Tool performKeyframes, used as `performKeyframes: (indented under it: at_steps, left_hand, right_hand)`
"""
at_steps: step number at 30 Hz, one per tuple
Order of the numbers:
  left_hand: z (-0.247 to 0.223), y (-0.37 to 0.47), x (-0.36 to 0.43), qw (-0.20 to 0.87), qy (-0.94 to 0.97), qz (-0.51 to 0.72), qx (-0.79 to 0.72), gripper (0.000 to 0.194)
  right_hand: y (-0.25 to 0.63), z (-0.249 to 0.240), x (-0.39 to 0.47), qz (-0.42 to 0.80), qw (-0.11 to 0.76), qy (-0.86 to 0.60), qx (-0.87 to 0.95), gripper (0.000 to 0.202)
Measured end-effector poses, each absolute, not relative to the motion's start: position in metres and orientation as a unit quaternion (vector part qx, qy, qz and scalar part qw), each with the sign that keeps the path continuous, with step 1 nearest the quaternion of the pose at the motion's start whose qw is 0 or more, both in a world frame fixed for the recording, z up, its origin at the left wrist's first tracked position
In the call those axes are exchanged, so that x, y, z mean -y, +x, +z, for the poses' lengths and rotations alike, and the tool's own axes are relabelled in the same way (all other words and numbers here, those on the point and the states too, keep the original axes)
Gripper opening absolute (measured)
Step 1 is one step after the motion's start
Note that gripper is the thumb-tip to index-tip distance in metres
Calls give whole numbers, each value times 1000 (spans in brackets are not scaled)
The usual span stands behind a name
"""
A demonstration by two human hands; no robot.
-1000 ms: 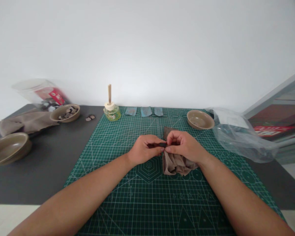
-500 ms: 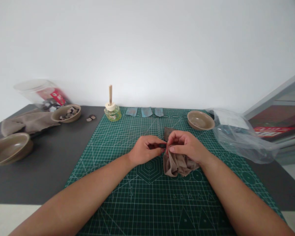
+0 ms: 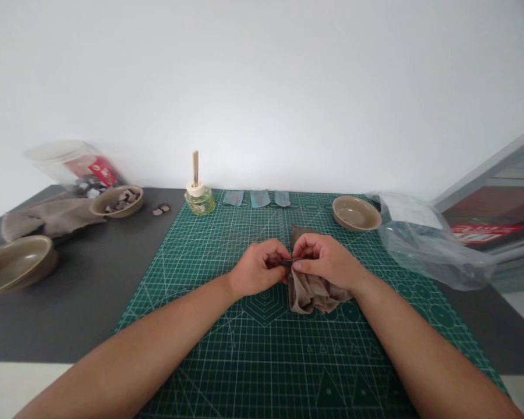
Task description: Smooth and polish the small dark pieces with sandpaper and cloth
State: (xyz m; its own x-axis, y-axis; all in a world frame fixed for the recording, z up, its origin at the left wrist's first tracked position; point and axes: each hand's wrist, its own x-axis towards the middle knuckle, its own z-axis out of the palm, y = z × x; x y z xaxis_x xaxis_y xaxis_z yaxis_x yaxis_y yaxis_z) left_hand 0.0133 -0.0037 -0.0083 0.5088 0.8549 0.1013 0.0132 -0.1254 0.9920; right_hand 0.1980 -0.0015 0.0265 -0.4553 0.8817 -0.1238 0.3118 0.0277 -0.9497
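Observation:
Over the green cutting mat [image 3: 257, 361], my left hand [image 3: 259, 267] pinches a small dark piece [image 3: 286, 263] between thumb and fingers. Its full shape is hidden by the fingertips. My right hand [image 3: 325, 262] grips a crumpled brown cloth [image 3: 317, 291], its thumb and fingertips right against the dark piece. The cloth's loose folds hang down onto the mat below the right hand. Just behind the right fingers lies a flat dark brown piece [image 3: 297, 231], partly covered by the hand.
A brown bowl [image 3: 357, 212] stands at the back right beside a clear plastic bag [image 3: 432, 250]. Three blue-grey rectangles [image 3: 259, 198] and a reed diffuser [image 3: 199, 201] line the back. At left are a bowl of small chips [image 3: 117, 210], loose chips [image 3: 161, 209], another bowl [image 3: 17, 265] and brown fabric [image 3: 55, 218].
My left hand has shifted slightly right, against the right fingertips, and the dark piece shows more plainly between them. The cloth's upper folds have moved a little left.

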Motion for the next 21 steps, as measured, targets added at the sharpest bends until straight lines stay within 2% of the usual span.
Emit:
performKeyframes:
  at_steps: [10,21]
  left_hand:
    - [-5,10,2,374,780,381,-328,5]
    - [-7,12,6,342,815,373,-283,5]
  right_hand:
    - [198,26,-2,494,234,-469,694,23]
    - [194,24,2,502,181,-426,731,28]
